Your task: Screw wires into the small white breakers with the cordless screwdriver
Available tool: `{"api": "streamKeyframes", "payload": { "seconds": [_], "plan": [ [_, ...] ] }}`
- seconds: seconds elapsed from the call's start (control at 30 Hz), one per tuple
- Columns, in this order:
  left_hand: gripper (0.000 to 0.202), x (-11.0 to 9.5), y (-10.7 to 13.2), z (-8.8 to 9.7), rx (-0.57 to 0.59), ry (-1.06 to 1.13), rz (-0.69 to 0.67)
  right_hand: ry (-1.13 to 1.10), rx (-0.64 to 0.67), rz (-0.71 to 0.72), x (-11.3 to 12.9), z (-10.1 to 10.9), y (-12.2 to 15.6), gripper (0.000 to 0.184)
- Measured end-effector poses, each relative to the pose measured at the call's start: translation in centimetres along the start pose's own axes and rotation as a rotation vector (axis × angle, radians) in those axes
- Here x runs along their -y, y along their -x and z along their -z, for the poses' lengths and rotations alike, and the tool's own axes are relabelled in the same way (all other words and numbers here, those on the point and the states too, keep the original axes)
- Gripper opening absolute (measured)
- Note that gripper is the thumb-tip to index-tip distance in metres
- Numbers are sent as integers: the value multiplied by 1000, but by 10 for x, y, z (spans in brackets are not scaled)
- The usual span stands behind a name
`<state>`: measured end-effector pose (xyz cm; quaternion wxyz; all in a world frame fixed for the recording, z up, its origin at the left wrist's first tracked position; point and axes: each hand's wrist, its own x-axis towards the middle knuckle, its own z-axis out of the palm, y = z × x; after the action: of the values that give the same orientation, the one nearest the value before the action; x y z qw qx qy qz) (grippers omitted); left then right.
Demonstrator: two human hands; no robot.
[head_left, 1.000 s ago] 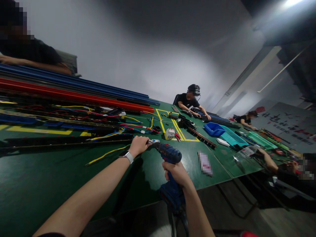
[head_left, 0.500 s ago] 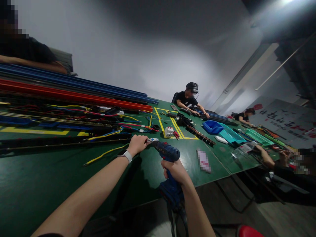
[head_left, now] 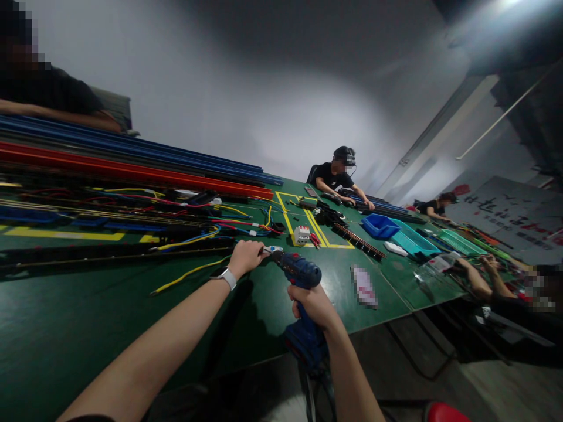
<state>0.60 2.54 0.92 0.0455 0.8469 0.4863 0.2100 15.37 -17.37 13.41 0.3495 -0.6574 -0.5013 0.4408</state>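
Observation:
My right hand [head_left: 313,305] grips the handle of a blue cordless drill [head_left: 299,274] whose nose points left toward my left hand. My left hand [head_left: 246,257] is closed on a small white and blue part [head_left: 273,249] on the green table [head_left: 88,316], right at the drill's tip. A white watch [head_left: 226,276] is on my left wrist. A yellow wire [head_left: 189,274] lies just left of that hand. A white circuit breaker [head_left: 302,235] stands a little beyond the drill.
Long red and blue rails [head_left: 132,170] and black strips with coloured wires lie across the back left. Blue and teal bins [head_left: 398,232] sit at the right. Other people work at the far end, the far left and the right edge.
Both hands and the drill stay almost still. The view has shifted slightly, and the person at the right edge has raised a hand.

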Motion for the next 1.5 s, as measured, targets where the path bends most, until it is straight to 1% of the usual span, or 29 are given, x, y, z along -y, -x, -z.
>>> {"api": "streamKeyframes", "payload": {
  "seconds": [0.17, 0.37, 0.53, 0.83, 1.0, 1.1, 1.2, 1.4, 1.5],
  "plan": [
    [42, 0, 1, 1, -1, -13, 0, -10, -8, 6, -2, -1, -1, 11],
    [43, -1, 1, 3, 3, 18, 7, 6, -7, 11, -3, 0, -1, 8],
    [42, -1, 1, 4, 10, 11, 15, -2, -12, 3, -3, 0, -1, 10],
    [41, -2, 1, 4, 11, 4, 19, -22, 16, 0, -5, 2, -3, 9],
    [41, -2, 1, 4, 13, -2, 24, -9, -3, 1, -5, 2, -3, 9],
    [41, -1, 1, 3, 11, -7, 17, -10, 32, -34, -7, 5, -5, 9],
    [41, -1, 0, 2, 12, -8, 9, -31, 51, -35, -10, 6, -7, 10],
    [41, 0, 1, 1, -9, -18, -15, -43, -4, -10, -8, 2, -3, 10],
    [41, 0, 1, 0, -13, -22, -23, -42, -7, 12, -7, 1, -1, 9]
  ]
}}
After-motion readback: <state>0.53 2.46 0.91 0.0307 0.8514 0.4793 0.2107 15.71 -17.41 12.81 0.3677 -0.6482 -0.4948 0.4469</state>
